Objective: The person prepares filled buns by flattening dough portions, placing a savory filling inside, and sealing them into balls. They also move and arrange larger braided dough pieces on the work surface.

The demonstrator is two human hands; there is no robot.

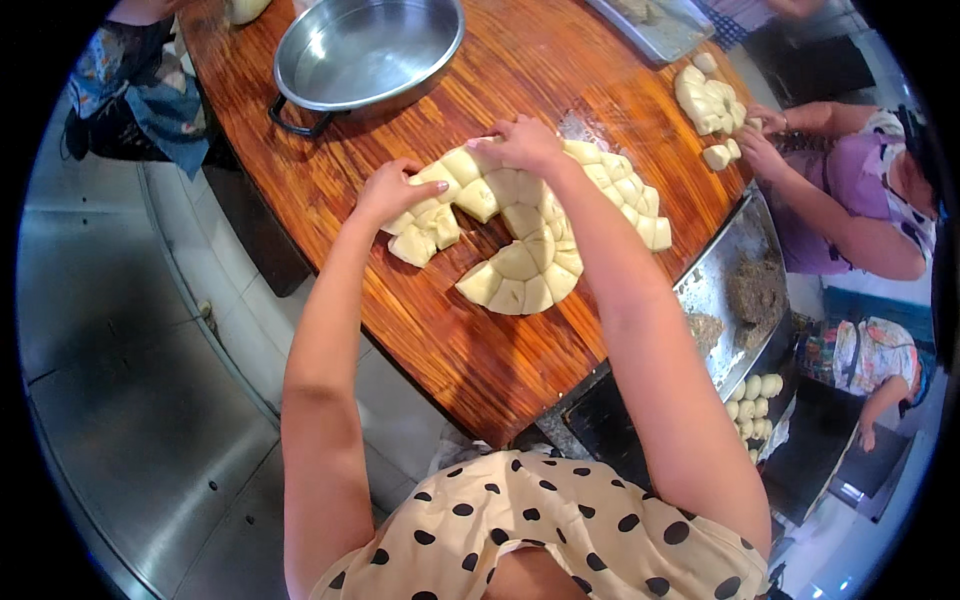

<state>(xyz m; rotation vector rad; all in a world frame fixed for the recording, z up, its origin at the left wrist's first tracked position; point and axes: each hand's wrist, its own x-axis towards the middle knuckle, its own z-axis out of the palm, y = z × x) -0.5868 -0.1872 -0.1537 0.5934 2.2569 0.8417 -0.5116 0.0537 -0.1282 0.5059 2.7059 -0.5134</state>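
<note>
A curved row of several pale dough pieces (525,262) lies on the brown wooden table (450,350). My left hand (392,190) rests on the pieces at the row's left end, fingers curled over them. My right hand (522,143) presses on the pieces at the far top of the row, fingers bent down onto the dough. Whether either hand actually grips a piece is hidden by the fingers.
A steel basin (365,52) with a black handle stands at the table's far side. Another person's hands (760,140) work on more dough pieces (708,100) at the right. A metal tray (735,295) holds brown filling, with dough balls (752,400) below it.
</note>
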